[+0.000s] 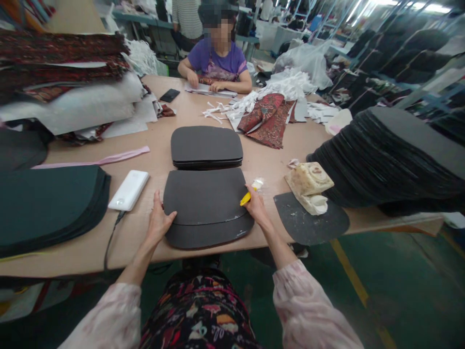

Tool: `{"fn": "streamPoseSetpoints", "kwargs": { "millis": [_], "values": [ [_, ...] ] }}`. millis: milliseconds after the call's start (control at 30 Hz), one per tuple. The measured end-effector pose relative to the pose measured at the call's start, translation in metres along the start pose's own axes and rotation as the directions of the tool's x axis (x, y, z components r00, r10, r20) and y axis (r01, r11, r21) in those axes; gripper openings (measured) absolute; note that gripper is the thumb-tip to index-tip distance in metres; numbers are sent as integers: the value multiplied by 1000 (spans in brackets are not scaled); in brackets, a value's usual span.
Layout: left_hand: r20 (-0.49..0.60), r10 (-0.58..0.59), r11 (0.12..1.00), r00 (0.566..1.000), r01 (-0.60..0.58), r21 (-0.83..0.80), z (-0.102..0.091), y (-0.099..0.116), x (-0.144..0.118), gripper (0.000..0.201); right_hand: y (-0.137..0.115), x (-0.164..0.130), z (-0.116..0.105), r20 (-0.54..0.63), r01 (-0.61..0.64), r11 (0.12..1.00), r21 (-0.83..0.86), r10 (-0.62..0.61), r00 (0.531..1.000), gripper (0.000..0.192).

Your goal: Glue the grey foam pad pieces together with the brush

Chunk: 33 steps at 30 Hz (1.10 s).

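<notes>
Grey foam panel (205, 196) lay atop a larger dark panel (210, 235) at the table's (160, 145) near edge | left hand (159, 220) open, flat on its left edge | right hand (256, 206) gripped a yellow tool (246, 198) at its right edge | white power bank (129, 190) just left

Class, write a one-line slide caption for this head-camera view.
Left hand presses stacked dark foam panels on a wooden table; right hand holds a yellow tool at their edge.

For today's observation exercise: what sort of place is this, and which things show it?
Probably a garment or upholstery workshop: stacks of cut dark foam pieces on a long worktable, patterned fabric, and another person working across the table.
</notes>
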<state>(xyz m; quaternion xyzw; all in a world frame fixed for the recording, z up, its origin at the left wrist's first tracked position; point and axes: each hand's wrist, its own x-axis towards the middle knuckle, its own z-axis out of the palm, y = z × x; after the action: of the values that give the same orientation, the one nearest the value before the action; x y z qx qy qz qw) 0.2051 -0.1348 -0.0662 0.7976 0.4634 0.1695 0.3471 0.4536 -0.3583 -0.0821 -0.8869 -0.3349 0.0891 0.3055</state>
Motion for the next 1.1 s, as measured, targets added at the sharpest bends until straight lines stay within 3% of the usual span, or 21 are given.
{"fn": "streamPoseSetpoints", "kwargs": {
  "millis": [100,167,267,367,633,1100],
  "values": [
    [10,9,1000,1000,-9,-29,1,2,-5,97,-4,-6,0,-104,28,977,-211,-51,993,55],
    [4,39,997,999,-38,-70,1,2,-8,96,-6,-10,4,-131,73,966,-249,-108,986,48],
    [-6,65,991,998,-66,-121,1,0,-9,98,-8,-17,15,-61,185,978,-94,-191,980,38],
    [24,33,986,999,-28,-165,-1,-7,-7,100,-6,-23,25,-14,205,979,4,-205,979,36],
    [25,-23,922,999,31,-386,-4,-34,6,104,-5,-22,22,26,169,986,-2,-169,985,44],
    [-26,-192,893,981,164,-420,-6,-25,-4,107,-5,-23,20,70,145,989,-6,-144,987,50]
  ]
}}
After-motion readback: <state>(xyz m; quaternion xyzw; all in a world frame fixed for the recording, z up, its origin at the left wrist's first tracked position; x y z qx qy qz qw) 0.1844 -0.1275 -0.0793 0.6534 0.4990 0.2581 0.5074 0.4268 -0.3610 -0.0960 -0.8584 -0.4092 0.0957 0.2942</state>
